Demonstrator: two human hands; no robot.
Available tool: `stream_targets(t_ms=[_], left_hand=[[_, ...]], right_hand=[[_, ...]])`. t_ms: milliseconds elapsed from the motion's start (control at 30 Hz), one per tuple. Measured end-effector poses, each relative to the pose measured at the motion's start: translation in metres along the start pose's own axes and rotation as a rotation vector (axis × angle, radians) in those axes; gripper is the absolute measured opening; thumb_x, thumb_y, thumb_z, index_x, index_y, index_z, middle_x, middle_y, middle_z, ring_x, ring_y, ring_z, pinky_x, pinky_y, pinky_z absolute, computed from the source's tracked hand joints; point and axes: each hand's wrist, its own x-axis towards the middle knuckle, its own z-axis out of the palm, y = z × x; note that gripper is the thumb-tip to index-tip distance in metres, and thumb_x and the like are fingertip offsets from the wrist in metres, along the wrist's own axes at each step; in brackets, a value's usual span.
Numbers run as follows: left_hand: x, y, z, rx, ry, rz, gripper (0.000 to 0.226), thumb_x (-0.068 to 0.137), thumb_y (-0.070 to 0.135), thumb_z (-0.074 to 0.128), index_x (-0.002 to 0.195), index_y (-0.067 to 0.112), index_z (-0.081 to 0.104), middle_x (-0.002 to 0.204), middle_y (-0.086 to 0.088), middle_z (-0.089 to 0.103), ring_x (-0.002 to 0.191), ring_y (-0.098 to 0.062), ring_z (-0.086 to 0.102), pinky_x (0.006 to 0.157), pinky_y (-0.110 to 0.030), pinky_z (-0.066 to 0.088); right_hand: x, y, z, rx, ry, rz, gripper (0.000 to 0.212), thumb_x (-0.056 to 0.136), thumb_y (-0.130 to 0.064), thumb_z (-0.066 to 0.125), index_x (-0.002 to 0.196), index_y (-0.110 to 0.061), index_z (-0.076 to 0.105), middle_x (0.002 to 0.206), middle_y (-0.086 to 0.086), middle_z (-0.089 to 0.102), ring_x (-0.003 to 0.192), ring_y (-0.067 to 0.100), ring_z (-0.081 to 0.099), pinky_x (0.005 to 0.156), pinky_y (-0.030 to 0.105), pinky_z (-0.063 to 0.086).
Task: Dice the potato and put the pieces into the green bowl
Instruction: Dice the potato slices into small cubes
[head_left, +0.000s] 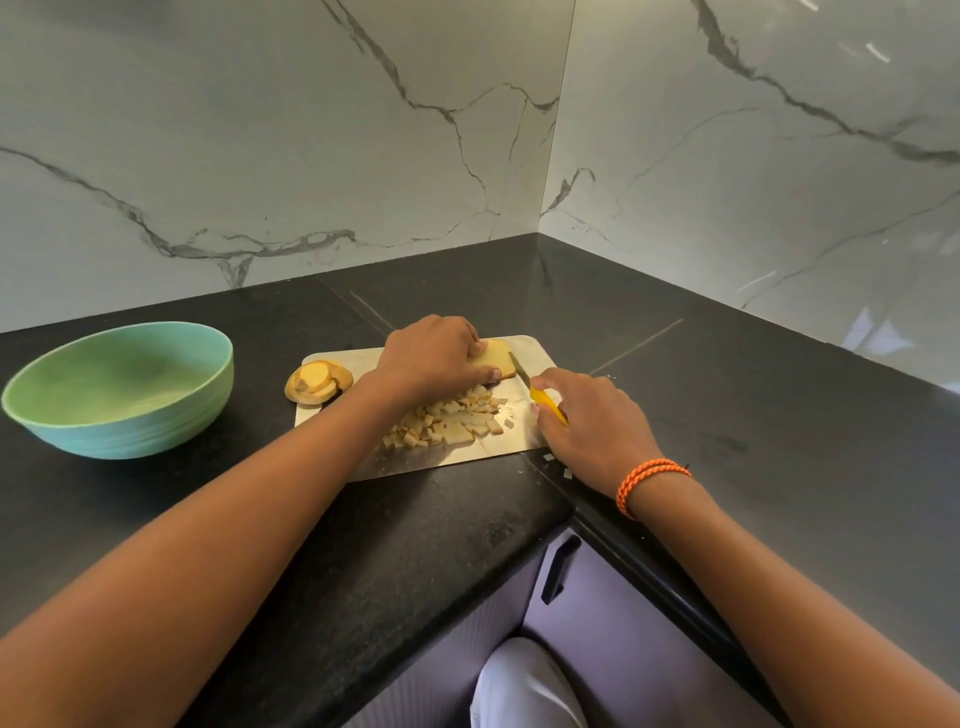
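My left hand (434, 353) presses down on a flat yellow potato slab (500, 356) at the far side of the steel cutting board (524, 441). My right hand (592, 421) grips a yellow-handled knife (545, 400); its blade touches the slab's right edge. A heap of diced potato pieces (449, 421) lies in the middle of the board, just in front of my left hand. A stack of round potato slices (317, 382) rests at the board's left corner. The green bowl (119, 387) stands to the left on the counter, with nothing in it.
The black stone counter (727, 389) runs into a corner with marble walls behind and to the right. A few stray potato bits (558, 465) lie off the board near my right wrist. Cabinet doors with a dark handle (558, 571) are below the counter edge.
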Motion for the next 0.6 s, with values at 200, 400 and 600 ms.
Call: stream_targets(t_ms=[200, 400, 600], left_hand=[[0.003, -0.002, 0.001, 0.053, -0.008, -0.006, 0.062, 0.09, 0.073, 0.062, 0.129, 0.026, 0.071, 0.127, 0.011, 0.069, 0.108, -0.013, 0.064, 0.083, -0.038, 0.058], [0.003, -0.003, 0.004, 0.027, 0.012, -0.017, 0.059, 0.087, 0.075, 0.063, 0.114, 0.025, 0.077, 0.112, 0.009, 0.074, 0.097, -0.013, 0.067, 0.078, -0.037, 0.061], [0.001, -0.003, 0.005, 0.02, 0.063, -0.009, 0.06, 0.089, 0.074, 0.063, 0.123, 0.027, 0.076, 0.119, 0.013, 0.073, 0.101, -0.011, 0.067, 0.064, -0.024, 0.047]], right_hand=[[-0.024, 0.006, -0.006, 0.024, 0.027, -0.006, 0.035, 0.101, -0.04, 0.055, 0.136, -0.034, 0.057, 0.098, 0.0, 0.069, 0.087, 0.019, 0.064, 0.08, 0.04, 0.058], [-0.019, 0.003, -0.007, 0.062, 0.141, 0.031, 0.036, 0.101, -0.037, 0.052, 0.136, -0.033, 0.058, 0.09, 0.003, 0.069, 0.081, 0.021, 0.063, 0.072, 0.036, 0.054], [0.017, -0.01, 0.006, 0.092, 0.179, 0.052, 0.038, 0.101, -0.034, 0.052, 0.138, -0.029, 0.058, 0.098, 0.007, 0.072, 0.094, 0.028, 0.064, 0.082, 0.042, 0.055]])
